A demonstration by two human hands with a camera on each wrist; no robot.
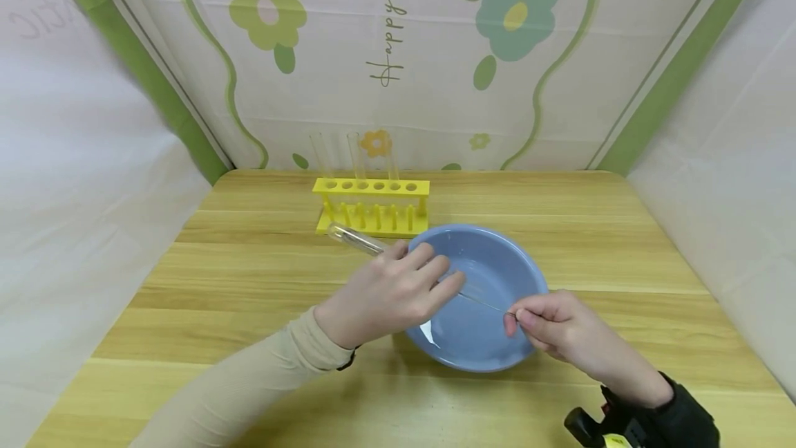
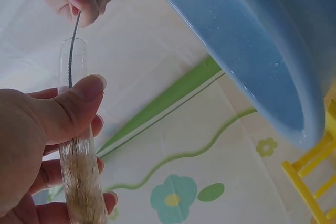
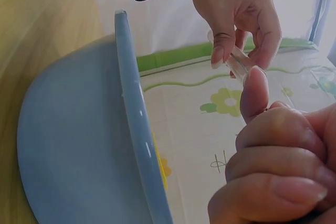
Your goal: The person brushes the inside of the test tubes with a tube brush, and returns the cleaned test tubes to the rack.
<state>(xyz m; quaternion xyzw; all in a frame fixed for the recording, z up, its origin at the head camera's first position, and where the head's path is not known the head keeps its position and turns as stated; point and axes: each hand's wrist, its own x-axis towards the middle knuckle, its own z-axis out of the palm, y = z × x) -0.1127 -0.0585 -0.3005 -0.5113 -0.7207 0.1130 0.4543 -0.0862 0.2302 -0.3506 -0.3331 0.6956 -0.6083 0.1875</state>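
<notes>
Above the blue basin (image 1: pixel 506 254), my left hand (image 1: pixel 394 289) grips a clear glass test tube (image 1: pixel 359 239), whose rounded end points up and left. In the left wrist view, the pale bristles of a test tube brush (image 2: pixel 83 184) fill the inside of the tube. Its thin twisted wire handle (image 2: pixel 70 66) comes out of the tube's open mouth. My right hand (image 1: pixel 572 330) pinches the far end of that wire between thumb and forefinger, over the basin's right edge. Curled fingers hide the wire's tip in the right wrist view.
Behind the basin stands a yellow test tube rack (image 1: pixel 373 187) with several holes and a few clear test tubes (image 1: pixel 356 157) upright in it. Water lies in the basin. A wooden table (image 1: pixel 236 282) carries everything, with a flowered cloth (image 1: pixel 423 109) hanging behind.
</notes>
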